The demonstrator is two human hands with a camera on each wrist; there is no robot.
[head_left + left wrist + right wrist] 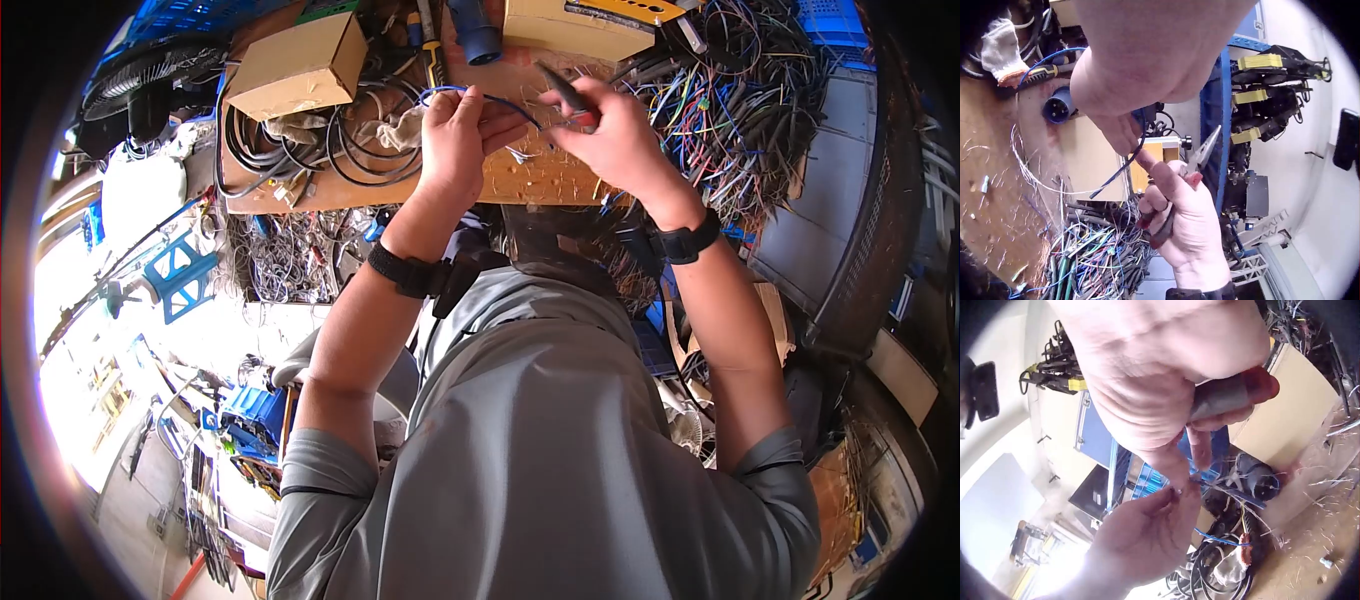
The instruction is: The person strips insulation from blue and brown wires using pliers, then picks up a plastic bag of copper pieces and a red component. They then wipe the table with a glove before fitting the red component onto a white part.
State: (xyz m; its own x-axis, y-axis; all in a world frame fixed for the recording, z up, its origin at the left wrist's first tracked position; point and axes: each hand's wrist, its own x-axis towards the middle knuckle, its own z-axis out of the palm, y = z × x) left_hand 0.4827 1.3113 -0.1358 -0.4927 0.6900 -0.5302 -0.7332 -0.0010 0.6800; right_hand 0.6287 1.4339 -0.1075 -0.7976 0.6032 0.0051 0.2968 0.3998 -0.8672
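A thin blue cable [512, 104] runs between the two hands over the wooden bench [390, 192]. My left hand [455, 145] pinches it between thumb and fingers. In the left wrist view, the cable's blue end [1102, 189] hangs down beside thin whitish strands [1054, 187]. My right hand [625, 140] grips needle-nose pliers [1202, 153] with red and dark handles, their metal tip pointing away from the cable. Its thumb and forefinger come right up to the left fingertips. In the right wrist view, a pliers handle [1222, 397] crosses the right palm.
A large heap of cut wires [740, 120] covers the bench's right side. Cardboard boxes [300, 65], black cable coils [260, 150], a work glove [1004, 50], a yellow-black handled tool [434, 65] and a dark blue plug [478, 42] lie around the hands. Wire scraps litter the wood.
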